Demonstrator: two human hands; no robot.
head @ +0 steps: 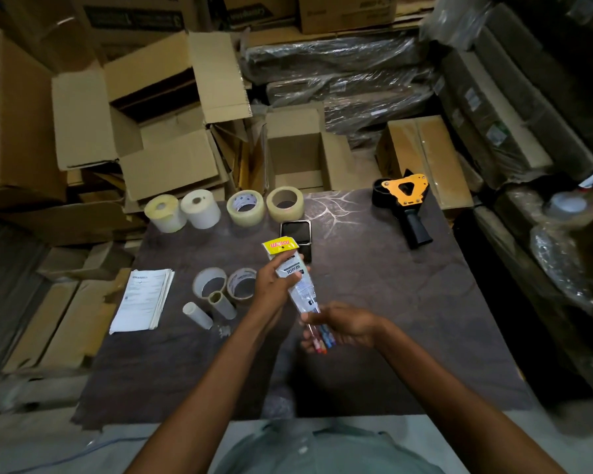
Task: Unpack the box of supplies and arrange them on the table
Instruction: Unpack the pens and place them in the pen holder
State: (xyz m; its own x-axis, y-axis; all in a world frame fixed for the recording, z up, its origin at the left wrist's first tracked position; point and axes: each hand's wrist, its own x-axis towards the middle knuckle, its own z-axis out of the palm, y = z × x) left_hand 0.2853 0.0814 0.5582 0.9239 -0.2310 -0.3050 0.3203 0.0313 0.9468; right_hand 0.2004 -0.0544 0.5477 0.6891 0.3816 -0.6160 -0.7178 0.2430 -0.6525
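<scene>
My left hand [274, 281] grips a clear plastic packet [293, 268] with a yellow header card, held above the middle of the dark table [408, 319]. My right hand [344, 325] holds several pens [319, 338] with coloured ends that stick out of the packet's lower end. An open cardboard box [298, 155] stands just beyond the table's far edge. Laid out on the table are two white label rolls [182, 210], two clear tape rolls [264, 205], two more tape rolls [225, 282] and two small cardboard cores [208, 309].
A yellow and black tape dispenser [406, 200] lies at the far right of the table. A stack of printed papers [144, 299] sits at the left edge. A black square object [295, 232] lies behind the packet. Cardboard boxes [151, 114] and wrapped bundles surround the table.
</scene>
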